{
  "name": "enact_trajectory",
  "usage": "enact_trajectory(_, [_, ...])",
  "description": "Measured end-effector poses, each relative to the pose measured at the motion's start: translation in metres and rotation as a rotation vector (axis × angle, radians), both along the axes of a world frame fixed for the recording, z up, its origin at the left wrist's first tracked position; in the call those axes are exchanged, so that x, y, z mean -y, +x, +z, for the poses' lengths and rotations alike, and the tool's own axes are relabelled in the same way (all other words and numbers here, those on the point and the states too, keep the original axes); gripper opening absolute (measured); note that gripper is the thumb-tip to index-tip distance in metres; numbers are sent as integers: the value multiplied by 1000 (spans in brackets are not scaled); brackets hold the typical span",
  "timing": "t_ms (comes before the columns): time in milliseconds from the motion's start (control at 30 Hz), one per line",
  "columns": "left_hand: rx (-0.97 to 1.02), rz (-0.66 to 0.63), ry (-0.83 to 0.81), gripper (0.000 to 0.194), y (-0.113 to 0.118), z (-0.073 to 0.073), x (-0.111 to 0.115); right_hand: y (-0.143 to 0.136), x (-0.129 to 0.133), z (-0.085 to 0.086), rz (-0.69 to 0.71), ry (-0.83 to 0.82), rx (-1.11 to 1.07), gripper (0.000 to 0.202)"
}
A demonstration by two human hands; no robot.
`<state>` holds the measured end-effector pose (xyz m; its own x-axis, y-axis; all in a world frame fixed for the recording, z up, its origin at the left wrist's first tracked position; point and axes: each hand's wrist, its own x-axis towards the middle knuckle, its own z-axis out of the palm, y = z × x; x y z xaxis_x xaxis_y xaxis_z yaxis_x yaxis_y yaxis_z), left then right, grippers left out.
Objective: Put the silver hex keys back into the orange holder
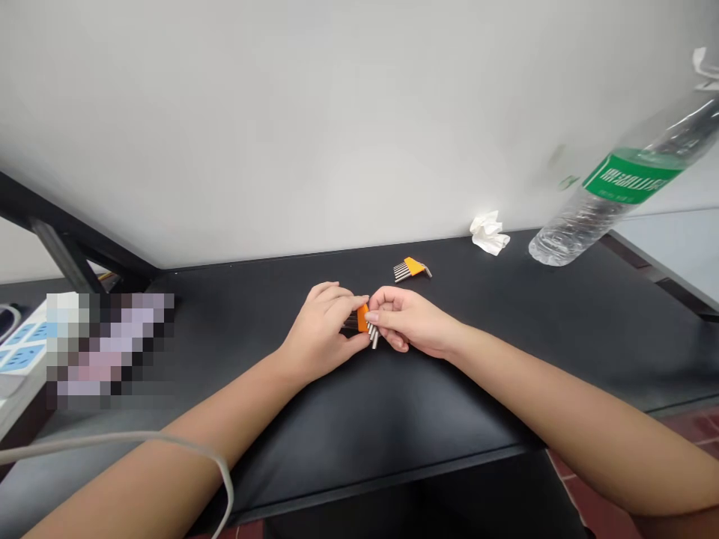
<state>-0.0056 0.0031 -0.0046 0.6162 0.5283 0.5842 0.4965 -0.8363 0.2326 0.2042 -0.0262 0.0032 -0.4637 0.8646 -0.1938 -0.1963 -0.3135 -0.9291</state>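
My left hand [327, 329] is closed around an orange hex key holder [362, 317] with several silver hex keys in it, held just above the black table. The keys' short bent ends [374, 335] stick out to the right of the holder. My right hand [410, 318] meets it from the right, thumb and forefinger pinched at those ends. Whether a single key is in that pinch is hidden by the fingers. Beyond my hands lies a second orange hex key set [413, 267], its keys fanned to the left.
A crumpled white tissue [489, 233] and a clear plastic bottle with a green label [632, 176] stand at the back right by the wall. At the left are a white power strip [25, 348] and a blurred-out patch. A pale cable [185, 443] crosses over my left forearm.
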Motion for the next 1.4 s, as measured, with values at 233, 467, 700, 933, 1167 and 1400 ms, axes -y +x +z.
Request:
enact_trajectory(233, [-54,-18,-16,35,-3,-1,-1,7,-2,5,22,184,306,34])
enact_trajectory(467, [-125,0,-64,42,-10,0,-5,44,-15,5,-109,680,989,11])
enact_trajectory(700, [-151,28,-110,42,-10,-2,-7,38,-16,1,22,833,1294,15])
enact_trajectory(933, [-146,38,-134,45,-8,0,-7,27,4,18,170,718,1525,11])
enact_trajectory(1167, [-122,16,-129,41,-7,3,-6,23,9,24,16,678,908,13])
enact_trajectory(1400, [-100,-13,-92,43,-7,1,-5,18,10,24,-36,570,762,9])
